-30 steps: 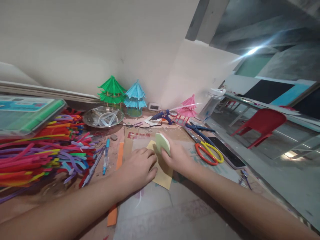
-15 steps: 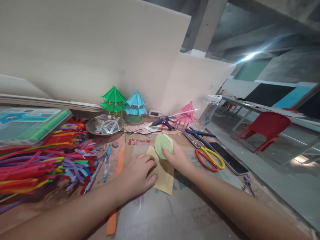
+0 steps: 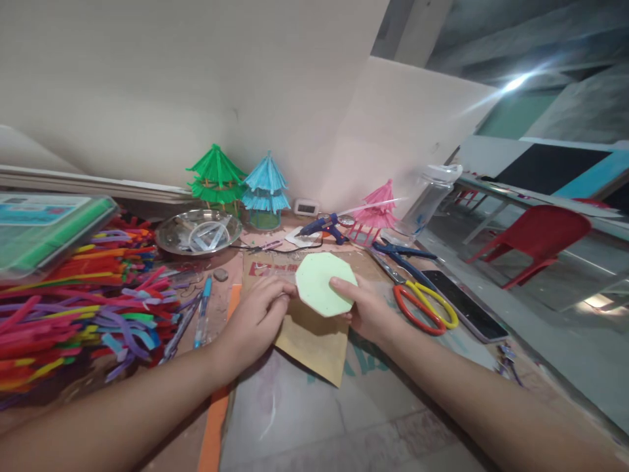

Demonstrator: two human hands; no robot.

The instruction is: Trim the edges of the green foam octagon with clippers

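Observation:
My right hand grips a pale green octagonal piece, thumb on its face and fingers beneath. Below that piece, partly covered by it, is a yellow-brown sheet of paper, its lower edge raised a little. At the upper left of the sheet, my left hand has its fingers closed in a pinch, close beside the octagon's left edge. Just what lies between those fingertips is partly hidden; it looks like the sheet's edge. Beside my left forearm runs an orange strip.
Scissors, blue pliers and a phone lie right. Behind are a glue gun, green, blue and pink tiered paper-like models, and a metal dish. Pipe cleaners pile at left.
The octagon has come nearer and turned more face-on in my right hand. My left hand's fingers have closed by the sheet, whose lower edge has lifted. The head view has shifted slightly.

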